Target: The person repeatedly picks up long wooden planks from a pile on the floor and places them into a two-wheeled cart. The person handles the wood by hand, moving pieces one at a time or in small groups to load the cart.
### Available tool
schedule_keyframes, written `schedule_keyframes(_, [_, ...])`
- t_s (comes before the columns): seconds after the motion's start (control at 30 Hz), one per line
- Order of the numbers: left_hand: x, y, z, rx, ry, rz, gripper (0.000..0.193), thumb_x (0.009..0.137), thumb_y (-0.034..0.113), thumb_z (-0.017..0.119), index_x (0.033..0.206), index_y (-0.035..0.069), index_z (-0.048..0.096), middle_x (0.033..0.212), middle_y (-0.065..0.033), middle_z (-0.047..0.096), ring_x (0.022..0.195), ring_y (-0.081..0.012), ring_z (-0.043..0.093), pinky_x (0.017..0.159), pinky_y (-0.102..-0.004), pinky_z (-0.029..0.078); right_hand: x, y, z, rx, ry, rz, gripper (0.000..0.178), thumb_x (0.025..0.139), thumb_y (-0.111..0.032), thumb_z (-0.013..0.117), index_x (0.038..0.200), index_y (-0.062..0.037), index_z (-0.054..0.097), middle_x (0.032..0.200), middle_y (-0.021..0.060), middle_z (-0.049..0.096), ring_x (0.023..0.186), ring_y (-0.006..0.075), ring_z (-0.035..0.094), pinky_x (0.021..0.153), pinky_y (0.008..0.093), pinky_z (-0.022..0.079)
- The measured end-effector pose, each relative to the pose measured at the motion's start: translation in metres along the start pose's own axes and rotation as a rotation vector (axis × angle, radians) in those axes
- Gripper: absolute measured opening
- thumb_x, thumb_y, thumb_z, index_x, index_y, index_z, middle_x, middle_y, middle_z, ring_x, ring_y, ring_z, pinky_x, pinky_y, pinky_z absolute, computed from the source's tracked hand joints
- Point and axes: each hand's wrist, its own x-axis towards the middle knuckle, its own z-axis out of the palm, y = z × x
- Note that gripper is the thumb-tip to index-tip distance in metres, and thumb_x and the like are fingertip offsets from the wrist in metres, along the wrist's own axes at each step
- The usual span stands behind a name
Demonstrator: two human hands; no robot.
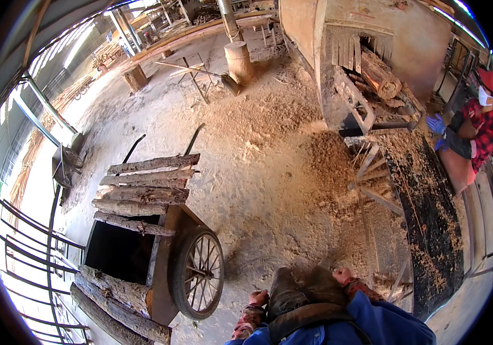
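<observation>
At the lower edge my left hand [259, 297] hangs beside my leg, its fingers curled closed, with nothing visible in it. My right hand [343, 275] is held at the other side of my dark leather apron [304, 290], also curled, and no object shows in it. Left of me stands a two-wheeled handcart [171, 270] with a spoked wheel [198, 272]. Rough bark-covered logs [143, 194] lie across its far end, and more logs [117, 290] lie across its near end. Neither hand touches the cart.
A conveyor belt [424, 213] strewn with wood chips runs along the right, up to a machine housing [384, 34] with split logs [380, 77] at its opening. A co-worker [476, 123] in blue gloves stands beside it. Sawdust covers the floor; a shovel [229, 83] leans near a stump [238, 60].
</observation>
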Motion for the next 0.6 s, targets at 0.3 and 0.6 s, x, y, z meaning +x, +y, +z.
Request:
schedule_keyframes(0.3, [0.014,-0.013,-0.021,-0.023,-0.031,0.026,0.024,0.075,0.022,0.062,0.072,-0.002,0.059,0.062,-0.0076,0.058,0.051,-0.0172,0.056,0.044,-0.0283,0.044,-0.016,-0.001,0.015,0.042,-0.030,0.057,0.021,0.062,-0.026,0.065,0.067,-0.0056,0.065,0.060,0.0081,0.061,0.058,0.0150,0.059,0.056,0.0295,0.047])
schedule_keyframes(0.6, [0.007,-0.014,-0.038,0.039,-0.031,-0.008,0.025,0.074,0.022,0.063,0.073,-0.003,0.060,0.064,-0.0085,0.059,0.053,-0.0177,0.057,0.045,-0.0286,0.045,-0.031,-0.011,0.024,0.032,-0.049,0.133,0.023,0.061,-0.030,0.068,0.067,-0.0079,0.066,0.061,0.0082,0.062,0.060,0.0180,0.061,0.058,0.0307,0.048])
